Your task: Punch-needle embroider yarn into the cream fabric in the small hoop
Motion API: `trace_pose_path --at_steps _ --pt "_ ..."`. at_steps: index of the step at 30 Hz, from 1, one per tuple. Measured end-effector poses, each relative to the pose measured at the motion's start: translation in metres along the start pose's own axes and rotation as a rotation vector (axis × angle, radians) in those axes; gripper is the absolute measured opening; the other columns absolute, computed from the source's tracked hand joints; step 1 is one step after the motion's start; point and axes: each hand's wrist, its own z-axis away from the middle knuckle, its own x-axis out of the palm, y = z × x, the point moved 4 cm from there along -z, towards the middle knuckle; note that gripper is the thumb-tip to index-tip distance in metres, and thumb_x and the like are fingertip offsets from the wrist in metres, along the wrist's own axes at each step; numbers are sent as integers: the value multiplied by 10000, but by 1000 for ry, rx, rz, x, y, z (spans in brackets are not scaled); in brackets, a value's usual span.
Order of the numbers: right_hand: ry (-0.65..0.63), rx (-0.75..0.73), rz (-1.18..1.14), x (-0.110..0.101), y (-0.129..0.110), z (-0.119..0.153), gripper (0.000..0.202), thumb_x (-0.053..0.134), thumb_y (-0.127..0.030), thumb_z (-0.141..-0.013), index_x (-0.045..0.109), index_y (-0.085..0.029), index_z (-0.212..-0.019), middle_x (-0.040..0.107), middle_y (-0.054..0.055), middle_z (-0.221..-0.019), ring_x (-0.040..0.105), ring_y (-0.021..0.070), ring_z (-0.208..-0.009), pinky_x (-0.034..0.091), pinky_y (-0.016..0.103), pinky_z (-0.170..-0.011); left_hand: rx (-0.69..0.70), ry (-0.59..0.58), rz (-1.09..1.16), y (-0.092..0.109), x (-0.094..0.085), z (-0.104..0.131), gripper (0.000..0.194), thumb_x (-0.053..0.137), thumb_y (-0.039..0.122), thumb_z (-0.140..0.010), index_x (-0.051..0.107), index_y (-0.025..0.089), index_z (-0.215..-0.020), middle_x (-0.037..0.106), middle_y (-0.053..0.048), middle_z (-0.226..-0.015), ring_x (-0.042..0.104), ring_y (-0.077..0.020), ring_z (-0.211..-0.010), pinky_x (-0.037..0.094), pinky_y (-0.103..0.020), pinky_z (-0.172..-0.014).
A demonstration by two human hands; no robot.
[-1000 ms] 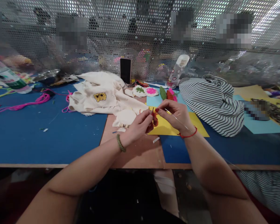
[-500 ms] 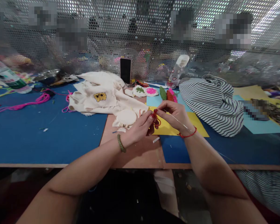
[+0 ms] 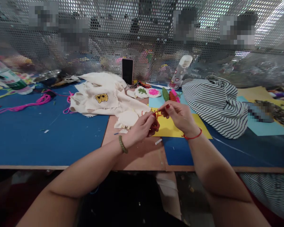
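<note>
My left hand [image 3: 142, 126] is closed round a small bunch of rust-red yarn [image 3: 156, 125], its thumb on top; the fingers cover part of it. To the right, my right hand [image 3: 178, 115] has thumb and fingertips pinched together, with an orange-red strand running from them to the bunch. Both hands are raised over a yellow sheet [image 3: 186, 129] and a brown board [image 3: 142, 154]. Left of them lies a round embroidery hoop [image 3: 127, 119] covered in cream cloth. Behind are green yarn [image 3: 165, 94], red-orange yarn [image 3: 172, 96] and pink yarn [image 3: 176, 96].
Cream fabric [image 3: 90, 99] with a yellow-and-black patch lies left; a striped cloth [image 3: 217, 107] lies right. A phone [image 3: 127, 72] and a tilted patterned bottle [image 3: 180, 72] stand before a perforated metal screen [image 3: 151, 41]. Pink cord [image 3: 38, 100] lies across the blue tabletop [image 3: 49, 145].
My right hand has drawn away from the left, to the right, so a strand now shows between them. My left hand keeps its hold on the yarn.
</note>
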Motion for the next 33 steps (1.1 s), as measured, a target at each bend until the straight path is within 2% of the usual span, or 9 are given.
trace_pose_path --at_steps 2,5,8,11,13,20,33 --pt "67 -45 -38 -7 -3 1 462 495 -587 -923 696 -208 -751 616 33 -670 567 127 -613 448 285 -561 -11 3 3 3 0 1 297 405 454 -976 382 209 -809 503 43 -643 380 -38 -432 259 -153 -376" --pt "97 -84 -134 -15 -7 3 358 539 -533 -924 716 -229 -860 628 26 -690 578 129 -612 462 285 -549 -18 -19 3 7 1 2 299 374 465 -980 373 214 -817 500 50 -633 345 -36 -390 208 -153 -333" --pt "8 -65 -179 -16 -8 5 214 640 -425 -887 709 -233 -954 633 6 -673 598 127 -601 475 270 -535 -20 -31 5 8 2 3 310 359 488 -979 385 213 -839 493 53 -629 323 -41 -370 199 -157 -307" --pt "-89 -47 -134 -13 -10 7 100 681 -279 -846 712 -207 -908 646 2 -677 626 122 -618 504 267 -582 -1 4 16 7 1 3 319 407 503 -964 396 207 -845 496 54 -638 329 -38 -385 226 -151 -321" --pt "-98 -44 -87 -12 -12 8 65 681 -212 -816 713 -195 -870 650 0 -680 631 119 -623 513 268 -607 25 25 32 5 0 2 336 453 517 -946 404 202 -839 495 56 -637 336 -33 -402 253 -145 -350" --pt "-82 -81 -22 -9 -17 7 109 629 -130 -785 710 -190 -829 643 -10 -652 618 106 -599 501 253 -588 54 31 67 -3 -3 -3 357 497 536 -925 432 193 -849 492 50 -654 359 -35 -447 269 -151 -397" --pt "-101 -100 -17 -5 -17 7 146 605 -100 -786 709 -186 -839 670 -2 -703 644 102 -628 519 245 -611 40 2 40 -3 -1 -1 350 471 520 -945 442 185 -846 475 42 -678 387 -40 -483 288 -156 -417"
